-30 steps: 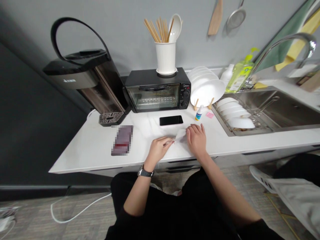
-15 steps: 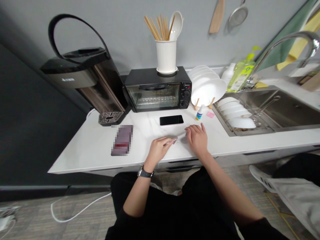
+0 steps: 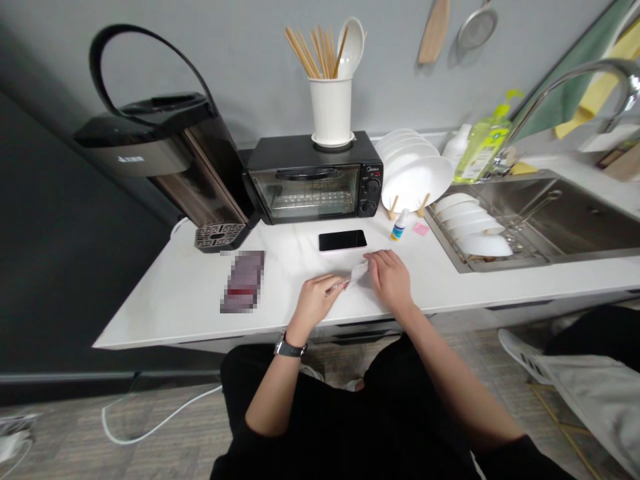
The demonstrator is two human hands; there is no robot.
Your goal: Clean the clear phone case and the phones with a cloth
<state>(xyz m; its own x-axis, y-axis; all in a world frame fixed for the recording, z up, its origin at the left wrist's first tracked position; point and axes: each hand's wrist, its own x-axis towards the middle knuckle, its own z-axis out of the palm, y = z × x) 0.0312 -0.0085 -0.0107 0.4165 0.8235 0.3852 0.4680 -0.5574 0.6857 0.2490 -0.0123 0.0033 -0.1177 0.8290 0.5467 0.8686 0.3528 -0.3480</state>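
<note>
My left hand (image 3: 316,299), with a dark-strapped watch on its wrist, is closed over the front of the counter around a small clear, pinkish-edged object (image 3: 338,287); its kind cannot be made out. To its right, my right hand (image 3: 392,279) pinches the end of a thin whitish sheet (image 3: 359,269), which reaches to the object in my left hand. Behind the hands a phone (image 3: 343,240) lies with its dark screen up. A small spray bottle (image 3: 399,225) with a blue and yellow label stands beyond my right hand, beside a pink square piece (image 3: 421,229).
On the left stand a large drink dispenser (image 3: 200,167) and a pixelated purple item (image 3: 245,281). A toaster oven (image 3: 313,180) carries a chopstick holder (image 3: 332,110). Racked plates (image 3: 417,180) and a sink (image 3: 565,220) with bowls are to the right. Another person's light-trousered leg (image 3: 590,393) shows at lower right.
My right hand has moved slightly left, closer to my left hand. The whitish sheet between them shows more plainly. The view has shifted slightly; the things on the counter stay put.
</note>
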